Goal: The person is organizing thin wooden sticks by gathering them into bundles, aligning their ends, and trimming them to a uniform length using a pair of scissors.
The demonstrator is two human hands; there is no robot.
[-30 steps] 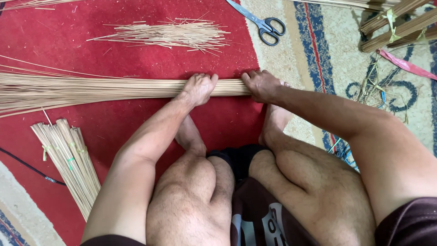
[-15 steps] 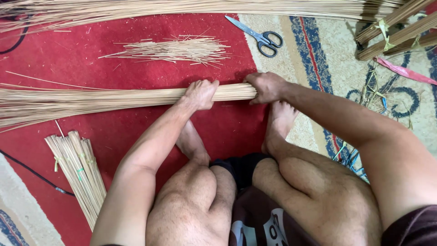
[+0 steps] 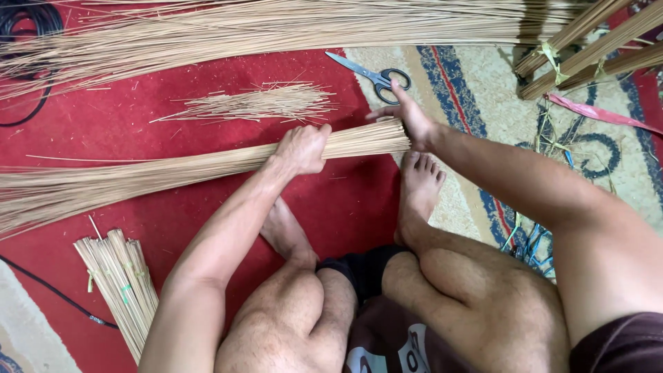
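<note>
A long bundle of thin tan sticks (image 3: 173, 173) lies across the red carpet, fanning out toward the left. My left hand (image 3: 302, 148) is closed around it near its right end. My right hand (image 3: 409, 114) is flat and open, its palm pressed against the cut ends of the bundle, fingers spread upward. Scissors (image 3: 376, 74) with dark handles lie just above my right hand. I sit on the floor with my bare feet below the bundle.
A small loose pile of short sticks (image 3: 266, 101) lies above the bundle. A wide spread of long sticks (image 3: 276, 27) runs along the top. A short tied bundle (image 3: 121, 280) sits at lower left. Tied wooden slats (image 3: 587, 48) and a pink strip (image 3: 601, 114) lie at upper right.
My right hand has let go of the bundle's end and opened flat against the stick tips. The view has shifted, showing more sticks at the top.
</note>
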